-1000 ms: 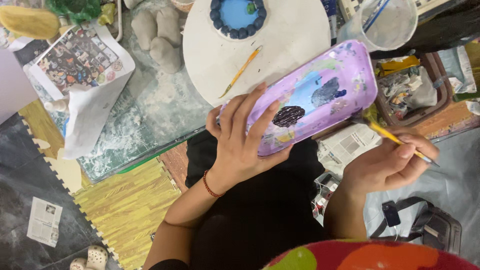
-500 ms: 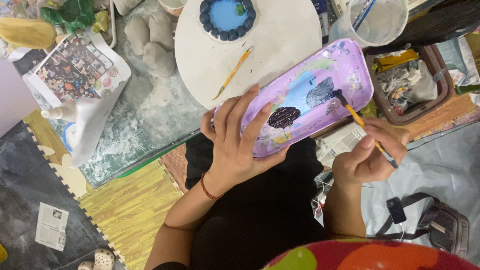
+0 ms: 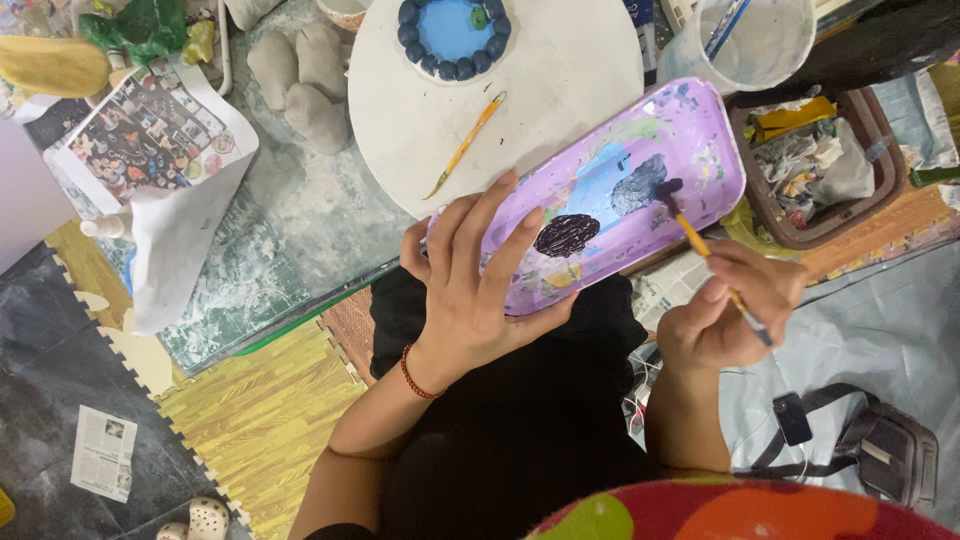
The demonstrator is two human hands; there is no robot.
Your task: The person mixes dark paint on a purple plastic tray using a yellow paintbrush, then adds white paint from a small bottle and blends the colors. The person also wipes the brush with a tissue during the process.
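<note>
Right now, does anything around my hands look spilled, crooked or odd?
Nothing spilled. The left hand holds the purple tray tilted, yet its paint blobs stay put. The right hand touches a brush to the grey blob. A second brush lies loose on the round white board.

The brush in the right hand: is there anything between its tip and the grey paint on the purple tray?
Nothing visible. The brush in the right hand already has its tip on the grey paint of the tray, which the left hand holds.
</note>
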